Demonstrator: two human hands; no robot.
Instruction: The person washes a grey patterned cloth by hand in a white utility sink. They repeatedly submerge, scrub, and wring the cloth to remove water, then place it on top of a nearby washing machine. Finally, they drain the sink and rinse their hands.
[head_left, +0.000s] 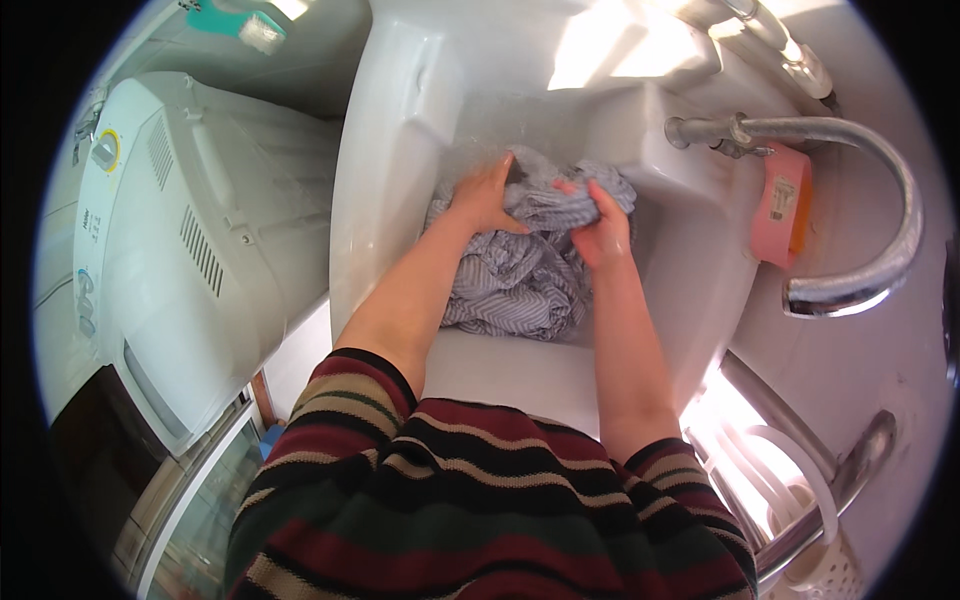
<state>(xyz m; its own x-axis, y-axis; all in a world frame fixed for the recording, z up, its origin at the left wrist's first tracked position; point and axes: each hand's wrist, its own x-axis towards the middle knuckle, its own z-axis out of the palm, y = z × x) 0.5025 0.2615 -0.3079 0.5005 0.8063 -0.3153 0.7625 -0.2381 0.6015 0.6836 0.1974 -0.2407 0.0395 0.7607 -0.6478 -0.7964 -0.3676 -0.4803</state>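
Observation:
A wet, striped grey-and-white cloth (517, 289) lies bunched in the white ceramic sink (510, 371). My right hand (604, 225) grips a gathered fold of it, thumb on top, towards the basin's right side. On the left, my left hand (484, 199) rests against the same cloth with thumb and fingers spread apart; some fingertips are hidden by the fabric. Cloudy water (502, 120) shows beyond the hands. Much of the cloth piles up between my forearms, nearer my body.
A curved metal faucet (900, 187) arches at the right, over a pink container (780, 202). To the left stands a white Haier washing machine (202, 210). A scrub brush (259, 31) lies at the upper left. Metal rails (862, 465) and a perforated white basket (829, 566) are lower right.

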